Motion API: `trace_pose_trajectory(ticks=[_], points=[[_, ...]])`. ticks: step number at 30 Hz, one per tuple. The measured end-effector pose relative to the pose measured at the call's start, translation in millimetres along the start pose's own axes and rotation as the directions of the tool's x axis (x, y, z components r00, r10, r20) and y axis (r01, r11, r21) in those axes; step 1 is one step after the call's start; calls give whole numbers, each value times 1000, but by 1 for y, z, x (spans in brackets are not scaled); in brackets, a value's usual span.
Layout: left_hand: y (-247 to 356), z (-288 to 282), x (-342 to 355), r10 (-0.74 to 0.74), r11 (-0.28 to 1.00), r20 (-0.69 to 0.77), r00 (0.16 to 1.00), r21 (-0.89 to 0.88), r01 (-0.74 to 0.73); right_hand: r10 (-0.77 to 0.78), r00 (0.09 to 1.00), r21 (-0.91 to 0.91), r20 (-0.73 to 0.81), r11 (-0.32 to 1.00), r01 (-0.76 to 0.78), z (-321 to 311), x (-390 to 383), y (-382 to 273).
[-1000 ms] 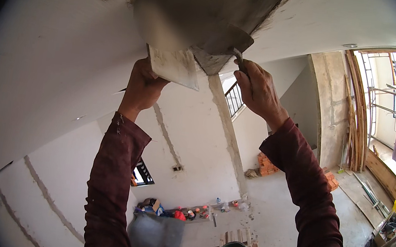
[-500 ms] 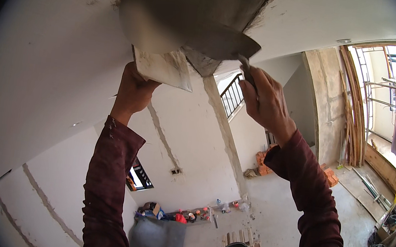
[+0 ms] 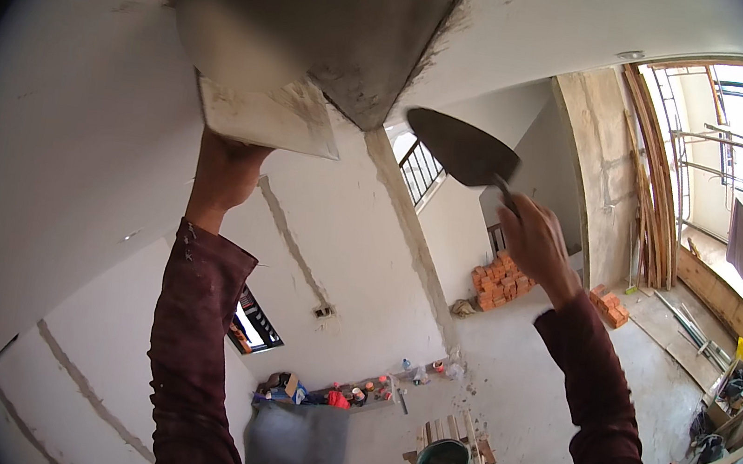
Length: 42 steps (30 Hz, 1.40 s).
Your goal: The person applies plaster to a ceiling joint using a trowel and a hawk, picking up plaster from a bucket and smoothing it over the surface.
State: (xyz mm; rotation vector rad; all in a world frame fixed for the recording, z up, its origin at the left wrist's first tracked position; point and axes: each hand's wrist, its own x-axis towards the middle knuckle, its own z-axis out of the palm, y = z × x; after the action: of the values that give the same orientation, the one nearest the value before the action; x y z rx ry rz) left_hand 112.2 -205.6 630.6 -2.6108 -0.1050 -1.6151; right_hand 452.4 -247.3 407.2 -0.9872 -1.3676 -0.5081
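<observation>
Raised at upper left, my left hand (image 3: 224,177) is closed under a whitish, smeared plasterer's hawk (image 3: 269,117); its handle and my fingers are mostly hidden. The hawk sits just beneath a grey, mortar-coated beam (image 3: 344,12) overhead, and I cannot tell whether they touch. My right hand (image 3: 540,250) is wrapped round the handle of a pointed trowel (image 3: 463,145). The dark blade points up and left, apart from the beam's corner. Maroon sleeves cover both forearms.
Far below, a green bucket (image 3: 442,462) stands on wooden slats. Orange bricks (image 3: 501,282) are stacked by the wall, with long boards (image 3: 646,174) leaning near the window at right. Bottles and bags line a ledge (image 3: 376,400). White ceiling (image 3: 568,19) borders the beam.
The trowel has come away from the beam, down and to the right, and its blade now shows whole. My left hand and the hawk have shifted slightly left.
</observation>
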Motion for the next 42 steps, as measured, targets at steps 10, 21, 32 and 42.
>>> trace_pose_trajectory(ticks=[10,21,32,42], points=[[-19,-10,0,47,997,-6,999,62,-47,533,846,29,23,845,-534,-48,-214,41],[-47,0,-3,-1,1000,-18,1000,-1,1,655,756,52,28,754,-655,-70,-268,24],[-64,23,6,17,999,20,1000,-31,-16,707,703,73,78,699,-711,-74,-299,18],[-162,40,9,34,998,72,997,48,-38,336,933,124,125,928,-351,-40,-169,-19]])
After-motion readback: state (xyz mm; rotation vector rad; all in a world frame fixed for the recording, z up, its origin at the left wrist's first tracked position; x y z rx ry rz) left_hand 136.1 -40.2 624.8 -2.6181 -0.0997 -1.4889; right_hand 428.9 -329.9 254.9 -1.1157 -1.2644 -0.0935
